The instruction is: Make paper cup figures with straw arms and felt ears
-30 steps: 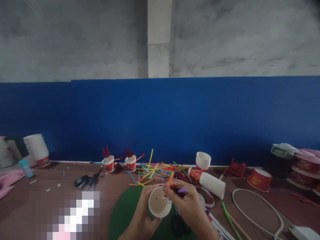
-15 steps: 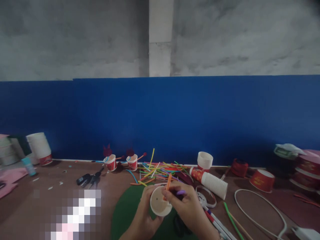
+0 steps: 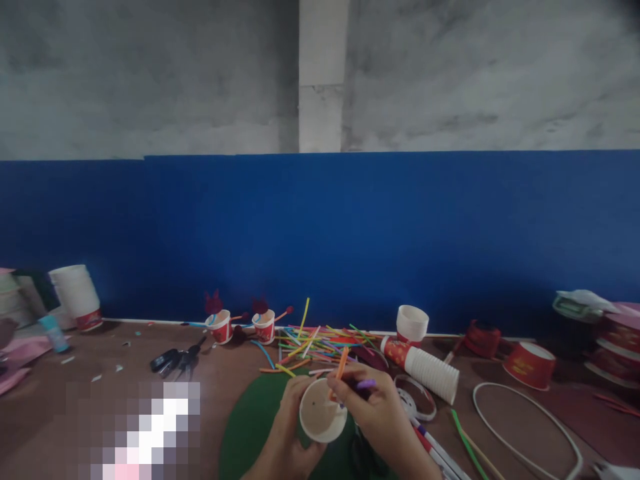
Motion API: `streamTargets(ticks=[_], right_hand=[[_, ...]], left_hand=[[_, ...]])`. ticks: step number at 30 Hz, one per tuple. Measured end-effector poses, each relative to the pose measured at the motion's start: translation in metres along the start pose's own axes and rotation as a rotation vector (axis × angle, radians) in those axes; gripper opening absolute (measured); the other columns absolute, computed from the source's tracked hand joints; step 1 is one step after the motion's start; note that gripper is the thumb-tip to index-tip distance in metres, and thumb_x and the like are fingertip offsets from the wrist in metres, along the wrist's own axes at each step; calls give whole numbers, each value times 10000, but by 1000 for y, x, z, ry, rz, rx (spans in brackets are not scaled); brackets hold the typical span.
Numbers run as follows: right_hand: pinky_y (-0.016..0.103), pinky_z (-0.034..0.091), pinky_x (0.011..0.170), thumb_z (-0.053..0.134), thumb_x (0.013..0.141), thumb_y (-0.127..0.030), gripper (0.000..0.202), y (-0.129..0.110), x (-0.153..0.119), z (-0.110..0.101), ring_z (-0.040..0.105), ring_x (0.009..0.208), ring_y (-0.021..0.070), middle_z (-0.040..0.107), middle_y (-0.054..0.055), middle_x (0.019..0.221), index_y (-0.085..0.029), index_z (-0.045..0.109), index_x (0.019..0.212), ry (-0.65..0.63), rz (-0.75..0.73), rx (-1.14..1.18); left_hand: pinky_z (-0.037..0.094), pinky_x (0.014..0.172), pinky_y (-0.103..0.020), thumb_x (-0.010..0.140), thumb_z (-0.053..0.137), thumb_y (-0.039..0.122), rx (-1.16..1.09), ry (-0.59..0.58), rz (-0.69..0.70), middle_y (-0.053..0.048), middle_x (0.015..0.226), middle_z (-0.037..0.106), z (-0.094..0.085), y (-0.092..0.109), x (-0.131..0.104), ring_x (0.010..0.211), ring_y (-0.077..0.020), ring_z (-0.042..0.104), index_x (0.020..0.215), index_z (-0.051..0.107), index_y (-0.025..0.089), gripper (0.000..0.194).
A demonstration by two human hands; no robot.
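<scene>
A white paper cup (image 3: 320,417), its open mouth toward me and a small dark hole inside, is held in my left hand (image 3: 290,433), fingers wrapped round its side. My right hand (image 3: 370,403) is at the cup's right rim, pinching an orange straw (image 3: 343,365) whose lower end reaches into the cup. A purple item (image 3: 366,384) also sticks out between the fingers of that hand. Under both hands lies a round green mat (image 3: 250,413). Dark scissors-like handles (image 3: 359,450) show partly beneath my right hand.
Colourful straws (image 3: 320,343) lie behind the mat, beside two small red cups (image 3: 265,327) with straws. Stacked paper cups (image 3: 433,373), markers (image 3: 435,453) and a white cable (image 3: 525,427) are on the right. Black tools (image 3: 175,360) and a blue tube (image 3: 54,335) lie left.
The cup in my left hand has tilted slightly and sits a little lower. The orange straw and my right hand have shifted slightly to the right.
</scene>
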State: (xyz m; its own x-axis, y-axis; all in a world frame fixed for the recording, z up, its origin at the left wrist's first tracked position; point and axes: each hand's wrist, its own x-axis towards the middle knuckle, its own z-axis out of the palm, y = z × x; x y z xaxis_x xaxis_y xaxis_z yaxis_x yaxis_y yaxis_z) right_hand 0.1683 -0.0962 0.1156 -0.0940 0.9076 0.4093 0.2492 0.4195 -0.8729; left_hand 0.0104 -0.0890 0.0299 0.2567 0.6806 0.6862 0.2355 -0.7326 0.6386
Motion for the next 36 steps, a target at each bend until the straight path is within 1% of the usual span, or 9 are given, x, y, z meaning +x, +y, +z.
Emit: streamTargets(ticks=[5, 8, 12, 16, 20, 23, 30, 36], right_hand=[[256, 490, 651, 622, 773, -324, 181, -2, -1, 0, 638, 673, 194, 699, 49, 680, -178, 697, 698, -6, -24, -24], [257, 488, 663, 615, 777, -295, 152, -4, -2, 1, 641, 697, 197, 705, 50, 716, -179, 702, 732, -24, -36, -13], [256, 482, 673, 614, 777, -267, 135, -5, -3, 1, 642, 705, 194, 708, 44, 724, -186, 707, 723, -39, -47, -40], [256, 488, 649, 619, 777, -276, 141, -2, -2, 1, 639, 684, 191, 709, 44, 706, -185, 723, 747, -47, -31, -37], [262, 488, 656, 613, 783, -312, 176, -3, -1, 2, 635, 692, 195, 705, 47, 709, -180, 711, 722, -60, -29, -29], [253, 484, 649, 610, 784, -308, 176, -5, -1, 4, 630, 683, 186, 696, 40, 698, -175, 695, 706, -77, -22, -7], [259, 477, 661, 603, 797, -327, 193, -3, -1, 3, 632, 700, 188, 699, 42, 714, -174, 694, 725, -62, -15, -33], [256, 478, 622, 604, 789, -315, 196, -6, -1, 3, 626, 656, 185, 687, 43, 673, -165, 685, 692, -72, -1, 3]], left_hand=[[417, 925, -395, 682, 576, 82, 2, 10, -5, -84, 1171, 516, 0, 1, 0, 1093, -261, 501, 1250, 385, 258, 624], [419, 923, -398, 688, 582, 106, -12, 5, 0, -88, 1178, 518, 0, -1, -1, 1093, -264, 501, 1256, 387, 250, 618], [417, 927, -403, 692, 585, 108, -4, 7, -14, -93, 1172, 519, 0, -4, -3, 1093, -266, 497, 1246, 408, 235, 596], [417, 929, -401, 697, 594, 104, 0, 13, -30, -89, 1163, 521, 0, -4, -3, 1088, -265, 499, 1240, 412, 239, 588], [416, 927, -402, 704, 568, 69, 7, 13, -16, -84, 1160, 510, 0, 2, -1, 1085, -258, 500, 1247, 387, 254, 602], [416, 928, -402, 707, 562, 66, -3, 5, -19, -86, 1163, 507, -1, 5, 0, 1086, -259, 502, 1251, 384, 248, 600], [409, 937, -398, 708, 580, 74, 5, 1, -33, -80, 1171, 507, -2, 3, -1, 1096, -255, 499, 1249, 384, 257, 603], [411, 931, -393, 698, 573, 63, -2, 4, -25, -79, 1165, 508, -1, 3, -2, 1087, -254, 503, 1243, 387, 253, 607]])
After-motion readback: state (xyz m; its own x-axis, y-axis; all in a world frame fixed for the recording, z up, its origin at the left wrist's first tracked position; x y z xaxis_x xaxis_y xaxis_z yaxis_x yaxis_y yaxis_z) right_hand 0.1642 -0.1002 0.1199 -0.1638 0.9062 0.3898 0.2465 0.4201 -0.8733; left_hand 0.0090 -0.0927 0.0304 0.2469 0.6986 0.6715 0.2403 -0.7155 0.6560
